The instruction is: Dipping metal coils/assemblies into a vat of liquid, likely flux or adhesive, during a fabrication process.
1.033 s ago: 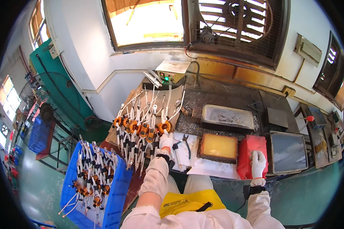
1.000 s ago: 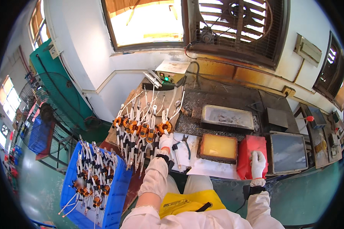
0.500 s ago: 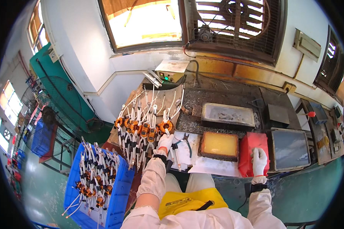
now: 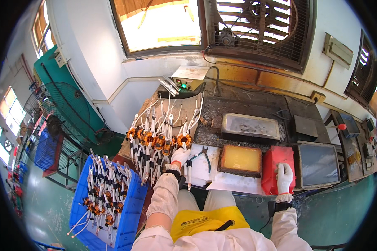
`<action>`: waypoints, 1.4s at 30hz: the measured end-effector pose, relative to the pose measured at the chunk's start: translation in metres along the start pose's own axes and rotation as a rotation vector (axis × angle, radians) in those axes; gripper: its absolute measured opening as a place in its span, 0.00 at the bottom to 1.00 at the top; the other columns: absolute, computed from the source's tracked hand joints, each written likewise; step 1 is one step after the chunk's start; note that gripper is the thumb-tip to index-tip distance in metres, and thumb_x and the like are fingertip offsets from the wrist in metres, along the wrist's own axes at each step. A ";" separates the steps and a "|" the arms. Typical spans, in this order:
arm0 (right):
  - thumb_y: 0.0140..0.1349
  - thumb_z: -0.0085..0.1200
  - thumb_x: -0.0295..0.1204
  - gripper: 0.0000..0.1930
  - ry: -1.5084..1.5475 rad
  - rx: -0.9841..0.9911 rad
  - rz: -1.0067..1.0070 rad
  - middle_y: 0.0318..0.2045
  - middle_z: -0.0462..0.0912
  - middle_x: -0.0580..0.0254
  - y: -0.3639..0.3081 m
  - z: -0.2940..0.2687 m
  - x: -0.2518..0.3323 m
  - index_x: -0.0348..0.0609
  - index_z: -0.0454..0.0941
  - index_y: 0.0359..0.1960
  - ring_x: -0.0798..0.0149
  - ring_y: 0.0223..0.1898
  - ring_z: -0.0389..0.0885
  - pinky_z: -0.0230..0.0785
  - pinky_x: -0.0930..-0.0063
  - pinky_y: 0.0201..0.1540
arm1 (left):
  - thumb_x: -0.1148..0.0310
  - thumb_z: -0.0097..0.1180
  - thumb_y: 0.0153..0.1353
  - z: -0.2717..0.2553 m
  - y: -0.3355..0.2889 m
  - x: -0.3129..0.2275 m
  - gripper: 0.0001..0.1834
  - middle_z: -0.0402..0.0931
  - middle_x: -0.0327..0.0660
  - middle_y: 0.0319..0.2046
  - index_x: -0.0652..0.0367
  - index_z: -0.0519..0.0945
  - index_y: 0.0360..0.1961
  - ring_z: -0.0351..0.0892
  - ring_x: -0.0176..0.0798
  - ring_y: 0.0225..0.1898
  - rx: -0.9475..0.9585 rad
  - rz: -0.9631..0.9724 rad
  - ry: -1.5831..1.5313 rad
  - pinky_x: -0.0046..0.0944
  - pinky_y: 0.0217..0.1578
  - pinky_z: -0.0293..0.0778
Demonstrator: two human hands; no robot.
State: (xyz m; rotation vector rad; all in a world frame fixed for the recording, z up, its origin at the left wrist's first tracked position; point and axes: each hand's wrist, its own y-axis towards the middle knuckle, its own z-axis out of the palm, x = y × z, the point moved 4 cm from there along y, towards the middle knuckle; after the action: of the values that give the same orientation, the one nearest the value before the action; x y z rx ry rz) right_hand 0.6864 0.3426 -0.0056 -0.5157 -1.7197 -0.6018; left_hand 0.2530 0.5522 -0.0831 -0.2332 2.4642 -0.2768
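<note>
My left hand [image 4: 180, 156], in a white glove, is closed at the lower side of a copper-wound ring coil [image 4: 183, 141] with white leads. The leads stick up above it and hang below the hand. Just left, several similar coils [image 4: 159, 142] lie in a row, with white leads and black sleeves. My right hand [image 4: 284, 178], also gloved, has curled fingers at the near part of a red box [image 4: 277, 157]. Anything inside those fingers is too small or hidden to make out. Green-handled pliers [image 4: 204, 157] lie on white paper between the hands.
A blue bin [image 4: 132, 205] full of coils stands at the lower left. On the bench are a tray of yellow material [image 4: 241, 158], a metal-rimmed pot [image 4: 250, 125] behind it, and a grey-topped tray [image 4: 318, 163] at right. A control box [image 4: 189, 77] sits at the back.
My left hand has shifted slightly left, and the coil leads hanging beneath it have swung left and closer together. My right hand stays at the red box.
</note>
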 end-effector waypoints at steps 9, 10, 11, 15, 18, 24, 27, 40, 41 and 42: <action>0.61 0.47 0.30 0.08 -0.017 -0.005 -0.004 0.18 0.74 0.70 0.004 -0.002 -0.006 0.39 0.76 0.30 0.81 0.14 0.62 0.55 0.85 0.16 | 0.40 0.47 0.50 -0.005 -0.008 -0.004 0.35 0.75 0.55 0.42 0.62 0.76 0.44 0.73 0.53 0.47 0.038 -0.009 -0.019 0.45 0.48 0.66; 0.61 0.47 0.30 0.08 -0.016 -0.008 -0.005 0.18 0.74 0.70 0.004 -0.002 -0.006 0.39 0.76 0.30 0.81 0.14 0.62 0.55 0.85 0.16 | 0.40 0.47 0.50 -0.005 -0.007 -0.004 0.35 0.76 0.55 0.41 0.63 0.76 0.43 0.75 0.53 0.45 0.013 -0.002 -0.046 0.44 0.47 0.67; 0.61 0.47 0.30 0.08 -0.016 -0.010 -0.005 0.18 0.74 0.70 0.003 -0.003 -0.005 0.39 0.76 0.30 0.81 0.14 0.62 0.55 0.85 0.16 | 0.40 0.48 0.50 -0.004 -0.006 -0.003 0.35 0.77 0.54 0.39 0.64 0.77 0.42 0.76 0.52 0.44 -0.012 0.006 -0.074 0.43 0.45 0.68; 0.61 0.47 0.30 0.08 -0.017 -0.007 -0.006 0.17 0.74 0.70 0.003 0.002 -0.006 0.40 0.76 0.30 0.81 0.14 0.62 0.55 0.85 0.16 | 0.41 0.51 0.49 0.007 0.011 0.015 0.33 0.78 0.53 0.35 0.66 0.79 0.37 0.77 0.51 0.39 0.028 -0.008 -0.270 0.42 0.41 0.70; 0.61 0.47 0.30 0.08 -0.016 -0.021 -0.015 0.17 0.73 0.71 0.002 -0.003 -0.007 0.40 0.76 0.30 0.81 0.14 0.63 0.55 0.84 0.16 | 0.47 0.53 0.47 0.007 0.001 -0.005 0.28 0.78 0.53 0.32 0.66 0.79 0.33 0.78 0.51 0.35 -0.171 -0.123 -0.194 0.42 0.38 0.70; 0.62 0.47 0.30 0.08 -0.029 -0.020 -0.027 0.17 0.73 0.71 0.004 0.000 -0.010 0.40 0.75 0.29 0.81 0.13 0.62 0.53 0.85 0.15 | 0.48 0.49 0.52 0.010 0.004 0.007 0.26 0.76 0.53 0.28 0.65 0.77 0.32 0.77 0.52 0.32 -0.267 -0.065 -0.306 0.42 0.36 0.70; 0.61 0.47 0.29 0.08 -0.023 0.005 -0.015 0.17 0.74 0.70 0.003 0.005 -0.005 0.39 0.76 0.29 0.80 0.14 0.63 0.55 0.84 0.17 | 0.55 0.47 0.60 0.002 0.010 0.027 0.19 0.77 0.40 0.27 0.64 0.77 0.32 0.75 0.35 0.27 -0.106 0.034 -0.660 0.33 0.31 0.68; 0.60 0.47 0.30 0.08 -0.070 -0.024 -0.032 0.17 0.75 0.68 0.004 -0.003 -0.011 0.39 0.76 0.29 0.80 0.15 0.64 0.57 0.84 0.18 | 0.53 0.49 0.61 -0.026 -0.031 0.017 0.21 0.74 0.36 0.26 0.61 0.76 0.41 0.73 0.31 0.24 0.290 -0.029 -1.274 0.30 0.27 0.71; 0.60 0.47 0.30 0.08 -0.064 -0.024 -0.035 0.18 0.75 0.68 0.005 -0.004 -0.012 0.39 0.76 0.29 0.80 0.15 0.65 0.57 0.84 0.18 | 0.53 0.49 0.61 -0.025 -0.031 0.016 0.21 0.74 0.36 0.26 0.61 0.76 0.41 0.73 0.31 0.24 0.291 -0.032 -1.274 0.30 0.27 0.71; 0.60 0.47 0.30 0.08 -0.064 -0.021 -0.035 0.18 0.75 0.68 0.006 -0.003 -0.015 0.39 0.76 0.29 0.80 0.15 0.65 0.57 0.84 0.18 | 0.52 0.51 0.59 -0.026 -0.029 0.017 0.21 0.74 0.35 0.25 0.60 0.77 0.40 0.73 0.30 0.24 0.250 0.000 -1.135 0.29 0.27 0.70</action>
State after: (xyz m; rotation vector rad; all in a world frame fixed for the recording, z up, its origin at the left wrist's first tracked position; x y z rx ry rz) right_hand 0.6955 0.3448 -0.0185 -0.5251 -1.7873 -0.6346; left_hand 0.2266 0.5242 -0.0657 -0.2007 1.2958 -0.3264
